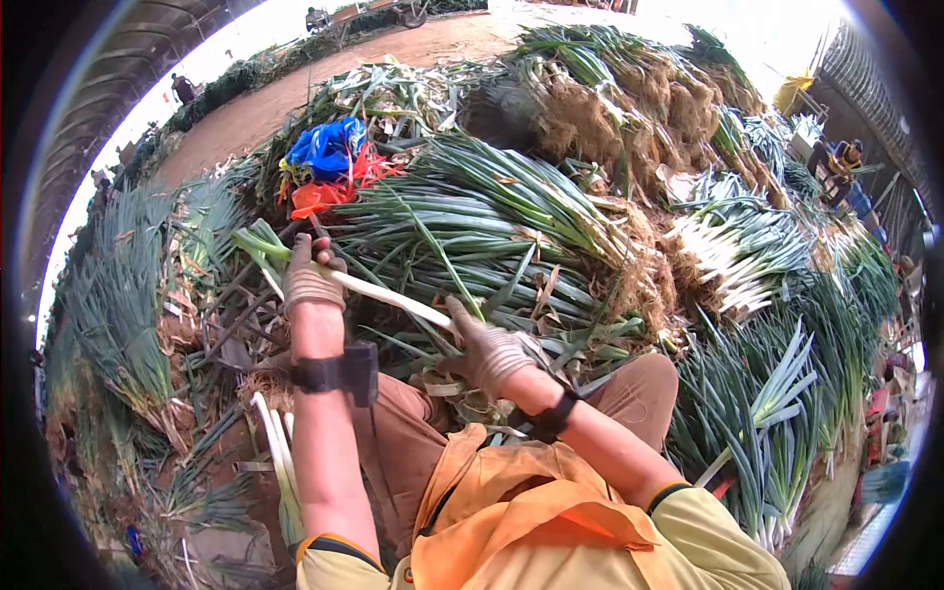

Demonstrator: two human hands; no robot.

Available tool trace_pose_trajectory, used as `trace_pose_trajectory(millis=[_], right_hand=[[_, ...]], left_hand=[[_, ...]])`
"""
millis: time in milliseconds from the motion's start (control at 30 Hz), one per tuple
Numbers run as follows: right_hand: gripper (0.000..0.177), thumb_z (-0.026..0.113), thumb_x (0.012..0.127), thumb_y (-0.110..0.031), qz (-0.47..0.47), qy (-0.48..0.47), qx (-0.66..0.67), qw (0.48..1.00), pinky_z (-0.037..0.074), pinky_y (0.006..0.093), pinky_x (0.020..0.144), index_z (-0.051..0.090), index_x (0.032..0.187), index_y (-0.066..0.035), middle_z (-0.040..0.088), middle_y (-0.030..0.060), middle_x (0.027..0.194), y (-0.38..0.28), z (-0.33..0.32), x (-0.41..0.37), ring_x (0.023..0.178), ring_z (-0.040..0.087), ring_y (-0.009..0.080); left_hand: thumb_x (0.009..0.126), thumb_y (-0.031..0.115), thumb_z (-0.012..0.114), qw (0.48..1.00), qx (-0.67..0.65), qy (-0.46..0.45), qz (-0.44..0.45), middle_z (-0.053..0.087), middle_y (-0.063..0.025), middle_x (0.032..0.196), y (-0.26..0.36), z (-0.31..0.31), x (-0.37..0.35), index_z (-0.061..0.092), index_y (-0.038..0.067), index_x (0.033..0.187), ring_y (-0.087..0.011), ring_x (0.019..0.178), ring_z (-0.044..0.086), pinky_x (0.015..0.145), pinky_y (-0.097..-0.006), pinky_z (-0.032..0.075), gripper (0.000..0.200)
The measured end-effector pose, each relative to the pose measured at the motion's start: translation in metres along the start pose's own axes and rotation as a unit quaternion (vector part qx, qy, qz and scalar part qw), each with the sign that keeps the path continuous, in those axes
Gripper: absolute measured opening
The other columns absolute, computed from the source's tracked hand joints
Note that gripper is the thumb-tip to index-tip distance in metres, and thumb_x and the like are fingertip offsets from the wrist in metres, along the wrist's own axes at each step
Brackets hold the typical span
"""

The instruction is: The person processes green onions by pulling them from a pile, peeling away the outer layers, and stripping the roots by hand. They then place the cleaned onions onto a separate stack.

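A long green onion (388,295) lies slantwise in front of me, green leaves to the left and white stalk to the right. My left hand (313,275), in a worn glove, is closed round it near the leaves. At the white end, my right hand (489,352), also gloved, has its fingers around the stalk; part of the grip is hidden. Just beyond both hands rests a large heap of untrimmed green onions (472,211) with brown roots pointing right. Peeled white-stalked onions (742,241) form a pile farther right.
Blue plastic strips (326,147) and red plastic strips (320,199) sit on the heap at upper left. More onions (118,295) stand along the left, and bundles (787,393) lean at my right. Another person (839,169) is at far right.
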State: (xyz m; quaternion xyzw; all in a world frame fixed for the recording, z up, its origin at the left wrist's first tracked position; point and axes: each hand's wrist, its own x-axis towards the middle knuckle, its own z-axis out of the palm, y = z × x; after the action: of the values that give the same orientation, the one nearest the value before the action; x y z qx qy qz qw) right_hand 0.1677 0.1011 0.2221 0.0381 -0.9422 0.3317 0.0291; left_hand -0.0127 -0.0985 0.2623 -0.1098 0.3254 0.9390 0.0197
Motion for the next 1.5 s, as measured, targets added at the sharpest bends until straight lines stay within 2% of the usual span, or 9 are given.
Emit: trace_pose_trajectory(millis=[133,267,367,633,933,1100,1233,1367,1500], right_hand=[[0.036,0.051,0.086,-0.024,0.094,-0.252,0.548,0.792,0.045,0.023,0.057,0.047,0.112,0.0,0.059,0.0036,0.076,0.016,0.017,-0.02,0.069,0.056,0.01],[0.027,0.053,0.086,-0.022,0.168,-0.364,0.655,0.64,0.044,0.0209,0.058,0.056,0.102,0.0,0.056,-0.001,0.072,0.013,0.03,-0.051,0.064,0.049,0.0057],[0.03,0.057,0.083,-0.017,0.123,-0.22,0.488,0.836,0.047,0.0223,0.05,0.053,0.11,-0.005,0.056,-0.0008,0.072,0.031,0.075,-0.057,0.057,0.054,0.0076],[0.014,0.061,0.076,-0.01,0.253,-0.142,0.45,0.845,0.044,0.022,0.057,0.065,0.085,0.0,0.06,0.0014,0.069,0.028,0.081,-0.048,0.061,0.05,0.0067],[0.018,0.06,0.076,-0.016,0.04,-0.433,0.384,0.815,0.044,0.0263,0.056,0.062,0.085,-0.002,0.06,0.0055,0.07,0.057,0.02,-0.093,0.063,0.054,0.0086],[0.019,0.06,0.076,-0.018,0.231,-0.439,0.156,0.854,0.045,0.0256,0.061,0.062,0.087,-0.002,0.062,0.0053,0.074,0.165,0.0,-0.106,0.068,0.056,0.013],[0.019,0.057,0.077,-0.022,0.13,-0.21,-0.161,0.956,0.046,0.0337,0.066,0.063,0.091,-0.011,0.062,0.0123,0.082,0.188,0.032,-0.06,0.073,0.058,0.0291],[0.026,0.063,0.073,-0.027,0.1,0.008,0.192,0.976,0.046,0.0345,0.067,0.064,0.091,-0.008,0.063,0.0129,0.085,0.24,0.165,0.026,0.075,0.059,0.0274],[0.021,0.065,0.074,-0.022,0.36,-0.129,-0.016,0.924,0.045,0.0326,0.062,0.064,0.09,-0.008,0.063,0.0068,0.076,0.163,0.147,0.069,0.066,0.055,0.0186]], left_hand=[[0.083,0.024,0.056,0.998,-0.008,-0.059,-0.033,0.059,-0.009,0.071,-0.018,0.011,-0.035,0.053,0.009,0.097,-0.0156,0.052,0.051,0.051,-0.0277,0.047,0.02],[0.085,0.023,0.052,0.953,-0.061,-0.259,-0.143,0.055,-0.0057,0.078,-0.054,-0.034,-0.039,0.049,0.006,0.108,-0.009,0.061,0.052,0.056,-0.0233,0.045,0.029],[0.084,0.024,0.055,0.973,-0.016,-0.185,-0.135,0.054,-0.0027,0.074,-0.078,-0.057,-0.034,0.051,0.01,0.107,-0.0077,0.056,0.05,0.05,-0.0222,0.042,0.027],[0.083,0.023,0.057,0.983,0.051,-0.095,-0.15,0.053,-0.0021,0.069,-0.1,-0.076,-0.06,0.055,0.015,0.103,-0.0082,0.048,0.048,0.044,-0.0217,0.04,0.022],[0.082,0.031,0.057,0.993,0.076,0.038,-0.084,0.048,0.0022,0.061,-0.055,-0.109,0.0,0.052,0.016,0.098,-0.0043,0.039,0.039,0.035,-0.0175,0.031,0.023],[0.083,0.033,0.055,0.994,0.051,0.1,-0.013,0.05,0.0021,0.06,-0.044,-0.188,0.054,0.051,0.02,0.097,-0.0073,0.037,0.039,0.035,-0.0216,0.031,0.02],[0.084,0.029,0.055,0.992,0.051,0.107,-0.042,0.051,0.0024,0.061,-0.053,-0.159,0.043,0.052,0.018,0.102,-0.0068,0.038,0.039,0.036,-0.0203,0.029,0.021],[0.083,0.026,0.057,0.994,0.07,0.078,-0.026,0.05,0.0026,0.059,-0.057,-0.144,0.042,0.053,0.015,0.103,-0.0055,0.038,0.038,0.036,-0.019,0.027,0.023],[0.082,0.025,0.059,0.991,0.087,0.092,-0.048,0.051,0.003,0.058,-0.056,-0.137,0.045,0.058,0.016,0.094,-0.0054,0.037,0.039,0.036,-0.0188,0.026,0.015]])
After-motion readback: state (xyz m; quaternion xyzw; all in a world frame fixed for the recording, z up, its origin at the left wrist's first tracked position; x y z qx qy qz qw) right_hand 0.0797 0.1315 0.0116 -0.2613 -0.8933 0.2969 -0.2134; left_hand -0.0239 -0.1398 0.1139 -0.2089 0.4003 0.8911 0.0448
